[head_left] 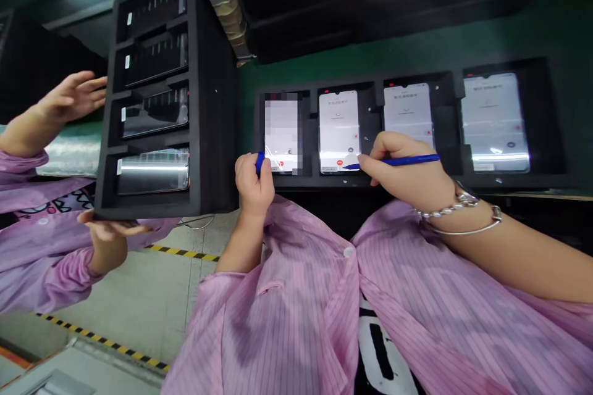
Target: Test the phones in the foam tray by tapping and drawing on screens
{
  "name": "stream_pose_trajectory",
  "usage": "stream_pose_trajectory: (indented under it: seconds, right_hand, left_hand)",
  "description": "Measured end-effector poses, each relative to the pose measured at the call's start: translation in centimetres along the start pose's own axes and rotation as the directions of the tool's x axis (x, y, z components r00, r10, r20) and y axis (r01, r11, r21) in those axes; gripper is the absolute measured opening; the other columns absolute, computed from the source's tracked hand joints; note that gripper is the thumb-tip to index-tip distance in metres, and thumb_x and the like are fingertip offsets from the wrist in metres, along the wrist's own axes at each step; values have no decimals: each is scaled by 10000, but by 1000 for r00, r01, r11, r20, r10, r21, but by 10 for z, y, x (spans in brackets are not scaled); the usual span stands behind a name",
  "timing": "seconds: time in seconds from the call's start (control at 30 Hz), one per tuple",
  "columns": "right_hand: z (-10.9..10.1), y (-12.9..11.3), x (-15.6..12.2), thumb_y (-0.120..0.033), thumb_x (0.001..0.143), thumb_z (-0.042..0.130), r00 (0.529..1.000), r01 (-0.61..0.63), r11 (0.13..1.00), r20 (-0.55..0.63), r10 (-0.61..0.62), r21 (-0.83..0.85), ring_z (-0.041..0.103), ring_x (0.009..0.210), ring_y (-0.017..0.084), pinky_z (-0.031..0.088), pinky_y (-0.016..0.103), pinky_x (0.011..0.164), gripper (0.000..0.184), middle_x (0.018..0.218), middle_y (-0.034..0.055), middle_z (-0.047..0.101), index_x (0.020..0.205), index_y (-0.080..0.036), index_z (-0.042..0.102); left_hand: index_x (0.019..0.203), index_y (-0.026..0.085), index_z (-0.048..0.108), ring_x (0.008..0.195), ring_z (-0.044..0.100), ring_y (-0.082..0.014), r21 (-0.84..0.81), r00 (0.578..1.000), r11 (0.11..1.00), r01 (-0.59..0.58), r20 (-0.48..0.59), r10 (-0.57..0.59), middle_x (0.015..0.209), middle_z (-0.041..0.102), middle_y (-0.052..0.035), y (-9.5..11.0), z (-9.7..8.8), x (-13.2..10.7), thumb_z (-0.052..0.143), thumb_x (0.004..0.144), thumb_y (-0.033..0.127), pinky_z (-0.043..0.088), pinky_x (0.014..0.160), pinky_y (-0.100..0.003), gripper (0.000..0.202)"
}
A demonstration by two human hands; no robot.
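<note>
My right hand (407, 173) is closed around a blue stylus (407, 160), whose tip touches the lower part of the second phone (339, 126) in a black foam tray (445, 117). My left hand (252, 182) is closed on a second blue stylus (260, 162), its tip at the bottom of the first phone (280, 129). Two more lit phones (407, 112) (495, 120) lie further right in the tray. A bracelet circles my right wrist.
At the left a co-worker in a pink coat holds up a black foam tray (208, 105) with several dark phones, one hand (109, 228) under it and the other hand (76, 95) raised behind. Yellow-black floor tape (183, 252) runs below.
</note>
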State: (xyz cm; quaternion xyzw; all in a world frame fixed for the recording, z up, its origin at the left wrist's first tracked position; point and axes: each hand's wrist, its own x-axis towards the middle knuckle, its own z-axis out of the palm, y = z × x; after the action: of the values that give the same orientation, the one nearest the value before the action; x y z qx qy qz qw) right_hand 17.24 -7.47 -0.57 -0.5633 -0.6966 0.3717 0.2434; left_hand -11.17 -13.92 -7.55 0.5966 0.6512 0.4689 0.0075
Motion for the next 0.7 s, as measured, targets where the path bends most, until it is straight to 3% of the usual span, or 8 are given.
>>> stream_pose_trajectory:
  seconds: [0.13, 0.27, 0.4, 0.5, 0.7]
  right_hand:
    - [-5, -3, -8, -238, 791, 726, 994, -86, 989, -50, 92, 117, 593, 528, 181, 417, 310, 549, 289, 551, -30, 567, 631, -231, 486]
    - [9, -29, -12, -377, 830, 757, 997, -22, 961, -72, 43, 275, 673, 603, 210, 468, 321, 581, 311, 613, -20, 626, 694, -240, 512]
    - [47, -53, 3, -402, 838, 714, 994, 63, 964, 74, -85, 257, 622, 581, 189, 431, 322, 586, 283, 613, -21, 621, 692, -245, 530]
    - [71, -54, 15, -367, 824, 686, 988, 100, 968, 89, -123, 229, 568, 587, 181, 411, 316, 587, 275, 605, -24, 576, 662, -243, 501]
    - [78, -53, 19, -346, 825, 682, 984, 129, 983, 102, -143, 128, 491, 567, 169, 377, 313, 582, 274, 602, -28, 529, 665, -239, 487]
  left_hand:
    - [982, 217, 604, 834, 605, -205, -10, 999, 1000, -26, 18, 26, 867, 621, -48, 4, -1, 2, 469, 1082, 467, 500, 796, -371, 302]
    - [954, 216, 597, 803, 584, -197, -26, 998, 998, -56, 24, 57, 825, 595, -39, 7, -1, 1, 451, 1089, 480, 477, 779, -362, 331]
    - [997, 212, 608, 811, 595, -196, -24, 998, 998, -62, 11, 62, 846, 615, -47, 6, -2, 0, 437, 1098, 473, 480, 774, -362, 329]
    - [1018, 207, 621, 812, 597, -197, -36, 994, 993, -111, 2, 111, 844, 630, -43, 7, -3, -1, 467, 1096, 438, 475, 780, -366, 288]
    - [1001, 203, 641, 800, 593, -202, -67, 998, 996, -64, 20, 66, 813, 624, -42, 8, -2, -2, 448, 1098, 480, 460, 789, -383, 352]
